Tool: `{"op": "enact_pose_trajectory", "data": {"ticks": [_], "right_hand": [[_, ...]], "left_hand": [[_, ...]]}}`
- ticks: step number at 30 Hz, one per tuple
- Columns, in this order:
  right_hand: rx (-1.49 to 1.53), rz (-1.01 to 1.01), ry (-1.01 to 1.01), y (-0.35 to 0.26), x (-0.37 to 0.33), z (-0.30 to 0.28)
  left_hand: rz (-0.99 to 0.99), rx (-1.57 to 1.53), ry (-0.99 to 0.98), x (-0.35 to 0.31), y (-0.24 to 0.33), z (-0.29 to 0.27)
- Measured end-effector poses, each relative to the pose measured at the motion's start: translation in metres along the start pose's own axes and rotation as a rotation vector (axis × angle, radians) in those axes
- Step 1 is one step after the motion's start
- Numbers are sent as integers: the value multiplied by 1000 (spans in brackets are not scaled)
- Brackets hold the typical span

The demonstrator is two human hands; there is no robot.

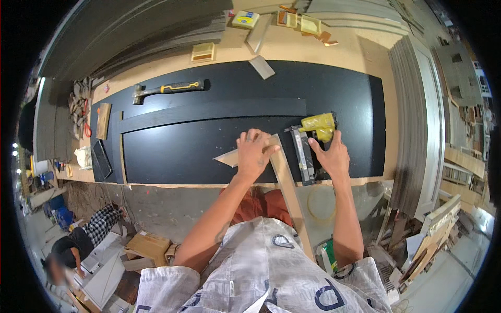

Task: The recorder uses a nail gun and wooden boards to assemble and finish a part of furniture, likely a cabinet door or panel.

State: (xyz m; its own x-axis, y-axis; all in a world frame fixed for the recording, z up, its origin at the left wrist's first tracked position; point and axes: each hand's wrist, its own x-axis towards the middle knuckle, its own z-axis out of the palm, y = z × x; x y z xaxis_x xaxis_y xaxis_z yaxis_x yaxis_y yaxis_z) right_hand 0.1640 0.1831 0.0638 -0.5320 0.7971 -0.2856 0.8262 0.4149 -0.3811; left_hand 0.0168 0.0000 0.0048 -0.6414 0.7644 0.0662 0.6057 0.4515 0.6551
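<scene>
Pale wood (289,191) runs toward five o'clock, a bit hidden by the left hand (254,155) holding it. At three o'clock, the right hand (333,156) is by the yellow nail gun (319,123); I can't tell if it grips.

The hammer (176,88) lies left of the nail gun (301,149).

A black and yellow hammer (175,87) lies on the black board (334,88), near its far edge, toward the left. A short wood block (104,121) sits at its left edge. A dark flat thing (102,159) lies by its near left corner. Four little boxes (245,20) sit near the table's (369,52) far edge. Gray boards (403,125) are stacked along its right edge.
</scene>
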Motion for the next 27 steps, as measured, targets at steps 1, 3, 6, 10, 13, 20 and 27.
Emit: {"op": "enact_pose_trajectory", "data": {"ticks": [1,3,6,10,13,20,27], "right_hand": [[0,-11,-3,-1,-1,1],[2,-11,-35,-2,-1,5],[-17,-32,-38,-2,0,6],[-41,-5,-72,-8,2,4],[-39,-40,-29,-8,2,6],[-62,-82,26,-4,4,5],[-28,-67,5,-8,4,5]], "left_hand": [[-5,3,-2,0,1,-1],[-19,13,-16,-1,2,-2],[-18,22,-9,0,4,0],[-38,30,-24,-2,2,-1],[-43,-5,-29,-2,0,-1],[-17,10,-5,1,1,1],[-25,22,-2,-1,0,-1]]}}
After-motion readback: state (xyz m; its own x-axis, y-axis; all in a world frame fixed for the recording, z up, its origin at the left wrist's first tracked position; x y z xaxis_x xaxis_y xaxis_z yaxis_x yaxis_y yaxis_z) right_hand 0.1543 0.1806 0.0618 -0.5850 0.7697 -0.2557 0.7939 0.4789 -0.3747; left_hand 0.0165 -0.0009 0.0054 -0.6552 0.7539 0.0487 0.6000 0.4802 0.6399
